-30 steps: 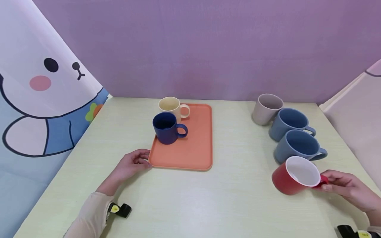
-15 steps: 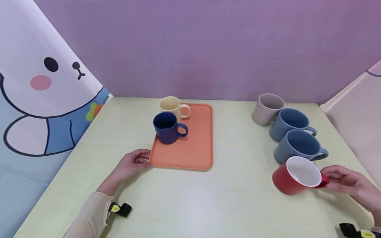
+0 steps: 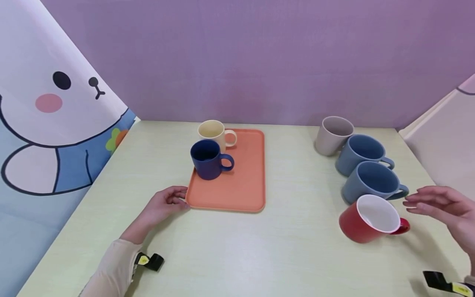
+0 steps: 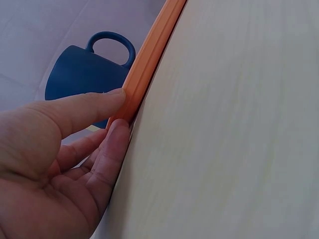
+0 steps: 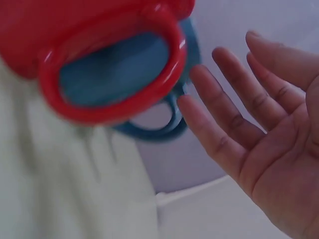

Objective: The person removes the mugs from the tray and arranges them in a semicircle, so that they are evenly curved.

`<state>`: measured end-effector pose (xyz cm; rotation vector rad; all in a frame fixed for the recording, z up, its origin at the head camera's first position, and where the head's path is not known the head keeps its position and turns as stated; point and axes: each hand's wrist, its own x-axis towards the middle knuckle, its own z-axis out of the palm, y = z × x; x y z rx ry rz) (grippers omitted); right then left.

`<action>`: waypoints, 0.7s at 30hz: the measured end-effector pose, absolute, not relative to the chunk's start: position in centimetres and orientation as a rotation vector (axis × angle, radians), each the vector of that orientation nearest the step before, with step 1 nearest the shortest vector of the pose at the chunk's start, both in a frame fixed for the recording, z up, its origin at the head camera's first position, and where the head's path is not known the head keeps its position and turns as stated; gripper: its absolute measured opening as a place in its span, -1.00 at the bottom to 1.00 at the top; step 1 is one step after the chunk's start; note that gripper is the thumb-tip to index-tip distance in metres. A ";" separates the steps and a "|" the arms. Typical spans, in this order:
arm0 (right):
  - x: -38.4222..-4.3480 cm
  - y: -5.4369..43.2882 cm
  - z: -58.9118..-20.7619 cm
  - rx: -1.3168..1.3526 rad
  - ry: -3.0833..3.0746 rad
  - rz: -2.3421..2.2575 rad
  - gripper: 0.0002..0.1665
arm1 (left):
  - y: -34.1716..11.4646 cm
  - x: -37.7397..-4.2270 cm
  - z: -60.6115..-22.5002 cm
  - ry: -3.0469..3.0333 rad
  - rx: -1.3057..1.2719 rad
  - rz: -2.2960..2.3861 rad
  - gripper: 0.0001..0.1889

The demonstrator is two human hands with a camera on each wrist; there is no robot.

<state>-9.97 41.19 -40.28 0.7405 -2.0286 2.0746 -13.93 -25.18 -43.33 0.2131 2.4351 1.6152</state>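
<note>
My left hand [image 3: 166,203] holds the near left corner of an orange tray [image 3: 237,194], thumb and fingers at its rim. On the tray's left side stand a navy blue mug [image 3: 208,165] and a cream mug [image 3: 212,130] behind it. The left wrist view has the tray's rim [image 4: 144,64] between hand and tabletop. My right hand [image 3: 447,212] hovers with fingers spread, apart from the handle of a red mug [image 3: 358,225] with a white inside. In the right wrist view, the palm [image 5: 284,164] faces the camera beside the red handle [image 5: 172,74].
Behind the red mug, a near blue-grey mug [image 3: 358,187], a far blue-grey mug [image 3: 346,159] and a pale mauve cup [image 3: 328,140] stand in a close row at the right. A purple backdrop [image 3: 237,62] rises at the table's [image 3: 259,255] far edge.
My right hand has let go of the red mug's handle and moved up and to the right, fingers opening. The red mug stays in place. My left hand and the tray have not moved.
</note>
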 end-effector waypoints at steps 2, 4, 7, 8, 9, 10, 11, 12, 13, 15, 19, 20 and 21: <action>-10.2 40.6 -39.6 0.776 -2.004 2.076 -0.50 | -25.2 -13.9 -43.4 2.439 0.207 1.609 -0.46; -10.2 39.9 -38.9 0.775 -2.013 2.055 -0.51 | -25.2 -13.9 -43.4 2.440 0.205 1.605 -0.46; -10.4 38.9 -37.9 0.781 -2.034 2.044 -0.52 | -25.2 -14.0 -43.4 2.438 0.205 1.604 -0.46; -10.5 38.6 -37.6 0.785 -2.045 2.037 -0.51 | -25.1 -14.0 -43.4 2.437 0.207 1.605 -0.46; -10.5 38.2 -37.2 0.773 -2.069 2.026 -0.51 | -25.1 -14.0 -43.4 2.437 0.208 1.606 -0.46; -10.6 37.9 -36.9 0.755 -2.106 2.000 -0.51 | -25.1 -14.0 -43.4 2.439 0.209 1.605 -0.46; -10.6 37.5 -36.5 0.739 -2.138 1.979 -0.51 | -25.1 -14.0 -43.4 2.439 0.209 1.606 -0.46; -10.6 37.2 -36.2 0.725 -2.177 1.945 -0.51 | -25.2 -14.0 -43.4 2.441 0.209 1.607 -0.46; -10.7 36.8 -35.9 0.705 -2.212 1.915 -0.51 | -25.2 -14.0 -43.4 2.441 0.210 1.607 -0.46; -10.7 36.2 -35.3 0.696 -2.255 1.877 -0.51 | -25.2 -14.0 -43.5 2.440 0.211 1.609 -0.46; -11.0 34.9 -34.6 0.748 -2.221 1.916 -0.53 | -25.2 -14.0 -43.5 2.429 0.217 1.619 -0.46; -11.2 34.5 -34.5 0.766 -2.211 1.923 -0.53 | -25.2 -14.0 -43.5 2.428 0.218 1.621 -0.46; -11.3 34.2 -34.4 0.775 -2.199 1.935 -0.54 | -25.2 -14.0 -43.5 2.426 0.220 1.624 -0.46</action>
